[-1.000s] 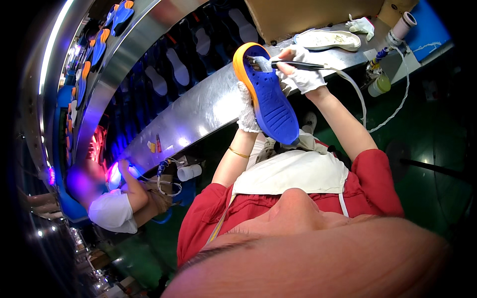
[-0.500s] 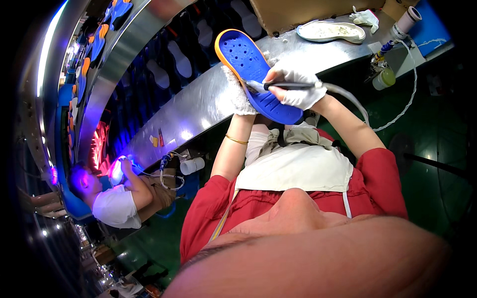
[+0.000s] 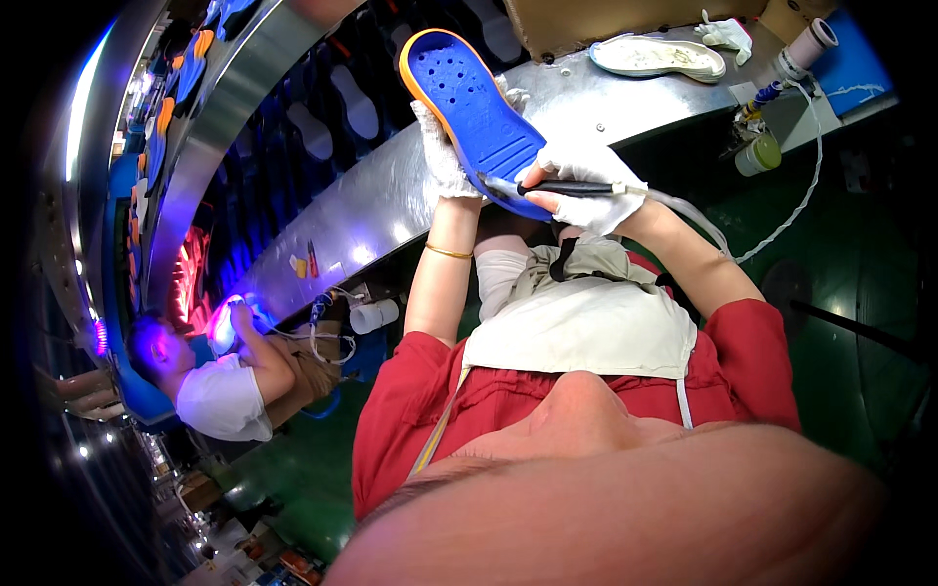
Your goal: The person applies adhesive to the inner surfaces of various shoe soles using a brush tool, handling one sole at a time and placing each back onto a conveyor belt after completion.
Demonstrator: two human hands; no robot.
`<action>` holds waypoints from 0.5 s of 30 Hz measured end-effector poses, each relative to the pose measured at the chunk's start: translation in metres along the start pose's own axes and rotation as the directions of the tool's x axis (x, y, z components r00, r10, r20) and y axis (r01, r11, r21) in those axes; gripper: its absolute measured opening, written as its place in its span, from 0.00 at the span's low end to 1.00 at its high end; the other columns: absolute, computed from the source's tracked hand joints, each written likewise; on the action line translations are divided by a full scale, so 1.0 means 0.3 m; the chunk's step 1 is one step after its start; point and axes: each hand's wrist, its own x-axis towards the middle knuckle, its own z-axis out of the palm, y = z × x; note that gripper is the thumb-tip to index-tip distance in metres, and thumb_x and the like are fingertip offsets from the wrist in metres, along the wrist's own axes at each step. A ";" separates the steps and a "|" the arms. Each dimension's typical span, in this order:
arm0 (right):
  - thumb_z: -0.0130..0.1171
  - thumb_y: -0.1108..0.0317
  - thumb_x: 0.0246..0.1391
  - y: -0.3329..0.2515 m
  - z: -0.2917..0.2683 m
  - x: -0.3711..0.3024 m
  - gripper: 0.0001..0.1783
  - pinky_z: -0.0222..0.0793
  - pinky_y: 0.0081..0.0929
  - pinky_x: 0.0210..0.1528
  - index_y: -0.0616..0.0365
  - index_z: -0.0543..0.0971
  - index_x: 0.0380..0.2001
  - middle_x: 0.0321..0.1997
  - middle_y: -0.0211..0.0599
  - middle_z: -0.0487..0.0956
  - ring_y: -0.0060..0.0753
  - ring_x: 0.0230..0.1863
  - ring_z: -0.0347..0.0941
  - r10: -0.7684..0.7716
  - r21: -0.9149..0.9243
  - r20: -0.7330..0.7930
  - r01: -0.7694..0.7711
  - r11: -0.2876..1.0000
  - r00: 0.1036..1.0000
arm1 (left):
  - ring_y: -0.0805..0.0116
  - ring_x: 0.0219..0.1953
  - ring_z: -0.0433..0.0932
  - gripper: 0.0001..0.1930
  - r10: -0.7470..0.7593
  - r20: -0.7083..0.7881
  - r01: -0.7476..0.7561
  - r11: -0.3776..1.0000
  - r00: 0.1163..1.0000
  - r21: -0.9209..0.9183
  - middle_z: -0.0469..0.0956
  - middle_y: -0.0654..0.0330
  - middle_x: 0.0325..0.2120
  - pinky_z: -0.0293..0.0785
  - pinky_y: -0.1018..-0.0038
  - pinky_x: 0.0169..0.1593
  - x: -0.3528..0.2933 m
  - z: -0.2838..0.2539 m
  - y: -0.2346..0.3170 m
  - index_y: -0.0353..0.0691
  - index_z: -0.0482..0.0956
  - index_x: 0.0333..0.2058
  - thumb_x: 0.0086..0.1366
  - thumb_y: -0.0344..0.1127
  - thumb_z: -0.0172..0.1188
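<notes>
A black-handled tool (image 3: 576, 188) is clamped between the thumb and fingers of the right hand (image 3: 594, 186), which is covered by a white glove with bare fingertips showing. The tool's pale, flat tip is held at the inner surface of a blue sole (image 3: 479, 117), close to the rim at the end nearest the body. The sole, edged in orange along its left side and pierced by small holes toward its far end, is gripped from the left and beneath by the left hand (image 3: 443, 156), also gloved in white; (the fingers under the sole are mostly hidden). It is held up at a slant, partly in front of a metal bench (image 3: 386, 210). A thin gold bracelet (image 3: 448, 251) is worn on the left wrist, and a pale hose (image 3: 689, 213) is joined to the tool's rear end. The lap is covered by a white apron (image 3: 576, 334). Farther along the bench, to the right, a white sole (image 3: 660, 59) is laid near a loose glove (image 3: 725, 35), with a cardboard box (image 3: 625, 21) set behind. A yellow-green container (image 3: 758, 154) is seen below the bench's right end. Beyond the bench, grey soles (image 3: 357, 103) are lined up in shadow, and at the left a lit object is handled by a co-worker in a white shirt (image 3: 223, 398).
</notes>
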 end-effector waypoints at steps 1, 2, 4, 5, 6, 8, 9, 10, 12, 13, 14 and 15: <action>0.62 0.73 0.46 0.004 -0.003 -0.001 0.07 0.70 0.20 0.34 0.59 0.77 0.32 0.27 0.32 0.77 0.24 0.29 0.73 0.169 0.206 0.048 -0.176 0.963 0.984 | 0.54 0.47 0.73 0.41 -0.004 -0.045 0.007 0.997 0.999 0.072 0.73 0.49 0.47 0.69 0.57 0.53 0.009 -0.019 0.005 0.40 0.64 0.55 0.58 0.71 0.39; 0.61 0.72 0.48 0.009 -0.006 -0.001 0.07 0.69 0.19 0.34 0.59 0.77 0.32 0.27 0.31 0.77 0.21 0.29 0.72 0.320 0.391 0.129 -0.345 0.854 0.939 | 0.54 0.47 0.73 0.41 -0.001 -0.047 0.005 0.997 0.999 0.071 0.73 0.49 0.47 0.69 0.57 0.53 0.004 -0.024 0.005 0.40 0.64 0.55 0.58 0.71 0.39; 0.59 0.71 0.51 0.044 -0.016 0.016 0.06 0.68 0.16 0.32 0.59 0.77 0.33 0.27 0.29 0.76 0.17 0.26 0.70 0.376 0.449 0.073 -0.367 0.815 0.924 | 0.54 0.48 0.73 0.43 0.012 0.045 -0.009 0.997 0.999 -0.080 0.72 0.49 0.48 0.69 0.58 0.53 -0.008 -0.012 -0.003 0.40 0.65 0.55 0.56 0.73 0.38; 0.59 0.71 0.51 0.045 -0.032 0.024 0.06 0.68 0.16 0.32 0.59 0.77 0.33 0.27 0.29 0.76 0.17 0.26 0.70 0.405 0.420 0.023 -0.377 0.826 0.914 | 0.55 0.49 0.71 0.44 0.036 0.026 -0.033 0.996 0.999 -0.078 0.70 0.51 0.50 0.68 0.60 0.54 -0.023 0.003 -0.013 0.41 0.63 0.56 0.55 0.75 0.37; 0.59 0.71 0.52 0.046 -0.050 0.036 0.06 0.68 0.16 0.31 0.59 0.77 0.33 0.27 0.30 0.76 0.17 0.26 0.70 0.433 0.389 -0.029 -0.389 0.835 0.901 | 0.55 0.49 0.71 0.44 0.037 0.027 -0.034 0.996 0.999 -0.081 0.70 0.51 0.50 0.68 0.60 0.54 -0.051 0.014 -0.038 0.41 0.63 0.56 0.55 0.75 0.37; 0.59 0.70 0.51 0.079 -0.091 0.038 0.07 0.68 0.16 0.32 0.60 0.77 0.34 0.27 0.31 0.77 0.17 0.28 0.70 0.370 0.322 -0.166 -0.304 0.897 0.914 | 0.57 0.52 0.68 0.44 0.075 -0.037 -0.078 0.992 0.996 -0.102 0.67 0.53 0.53 0.64 0.59 0.57 -0.084 0.033 -0.098 0.43 0.60 0.58 0.55 0.75 0.36; 0.59 0.70 0.51 0.077 -0.077 0.041 0.07 0.68 0.16 0.32 0.60 0.77 0.33 0.27 0.31 0.76 0.18 0.28 0.70 0.356 0.319 -0.153 -0.295 0.901 0.922 | 0.58 0.55 0.65 0.43 0.108 -0.003 -0.108 0.994 0.994 -0.014 0.63 0.56 0.56 0.61 0.60 0.59 -0.085 -0.041 -0.107 0.46 0.57 0.60 0.57 0.73 0.36; 0.59 0.70 0.51 0.081 -0.065 0.035 0.07 0.68 0.16 0.32 0.60 0.76 0.33 0.28 0.31 0.76 0.18 0.27 0.70 0.349 0.311 -0.150 -0.291 0.905 0.925 | 0.58 0.55 0.65 0.43 0.111 -0.006 -0.111 0.994 0.994 -0.015 0.63 0.56 0.56 0.61 0.60 0.59 -0.074 -0.101 -0.113 0.46 0.57 0.60 0.57 0.73 0.36; 0.58 0.72 0.51 0.072 -0.005 0.008 0.05 0.68 0.17 0.32 0.60 0.75 0.32 0.29 0.30 0.75 0.18 0.27 0.70 0.308 0.369 -0.146 -0.237 0.899 0.940 | 0.60 0.53 0.66 0.39 0.111 -0.070 -0.111 0.994 0.991 0.014 0.64 0.57 0.56 0.63 0.61 0.58 -0.055 -0.138 -0.121 0.46 0.59 0.59 0.60 0.70 0.36; 0.57 0.73 0.51 0.049 0.024 0.000 0.03 0.68 0.17 0.32 0.59 0.74 0.30 0.30 0.31 0.75 0.18 0.27 0.70 0.212 0.395 -0.125 -0.147 0.907 0.969 | 0.61 0.52 0.67 0.36 0.141 -0.101 -0.138 0.990 0.985 0.044 0.65 0.58 0.55 0.64 0.61 0.57 -0.050 -0.114 -0.121 0.45 0.60 0.58 0.62 0.67 0.36; 0.57 0.73 0.51 0.064 0.041 -0.010 0.03 0.68 0.17 0.31 0.59 0.74 0.30 0.28 0.31 0.75 0.17 0.25 0.69 0.143 0.251 -0.075 -0.120 0.961 0.987 | 0.61 0.52 0.68 0.35 0.128 -0.052 -0.120 0.984 0.990 0.128 0.66 0.59 0.54 0.64 0.62 0.57 -0.048 -0.086 -0.108 0.45 0.59 0.59 0.63 0.66 0.36; 0.58 0.72 0.51 0.045 0.040 -0.007 0.04 0.68 0.16 0.29 0.59 0.75 0.30 0.27 0.31 0.75 0.17 0.24 0.70 0.230 0.332 -0.012 -0.213 0.919 0.973 | 0.62 0.52 0.68 0.35 0.130 -0.026 -0.128 0.989 0.991 0.069 0.66 0.58 0.55 0.64 0.63 0.57 -0.056 -0.054 -0.090 0.45 0.58 0.60 0.63 0.65 0.37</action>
